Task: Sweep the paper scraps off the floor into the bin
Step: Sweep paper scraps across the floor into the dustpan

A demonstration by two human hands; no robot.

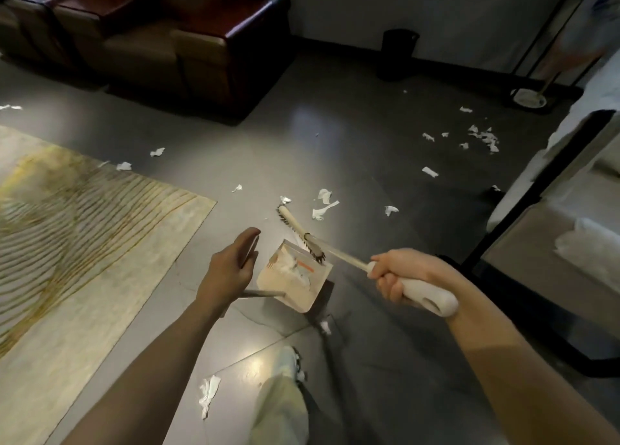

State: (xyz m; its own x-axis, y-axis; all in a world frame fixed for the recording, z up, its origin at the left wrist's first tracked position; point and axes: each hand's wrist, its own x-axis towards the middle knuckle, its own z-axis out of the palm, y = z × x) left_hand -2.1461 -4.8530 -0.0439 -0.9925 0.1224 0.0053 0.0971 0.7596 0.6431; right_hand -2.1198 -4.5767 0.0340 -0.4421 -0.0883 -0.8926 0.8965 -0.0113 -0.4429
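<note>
My right hand [399,277] grips the white handle of a long brush [339,253]. Its bristle head [302,233] lies over the front lip of a beige dustpan [295,283] that has white scraps in it. My left hand [231,266] holds the dustpan's thin grey handle [265,293], which runs in under the palm. Several white paper scraps [323,204] lie just beyond the brush, with more [484,137] at the far right. One larger scrap [208,392] lies by my foot. A black bin [399,52] stands against the far wall.
A pale yellow-patterned rug [84,243] covers the floor on the left. Brown armchairs [174,42] stand at the back left. A black-framed piece of furniture [553,226] lines the right side. My shoe and trouser leg [285,394] are at the bottom centre.
</note>
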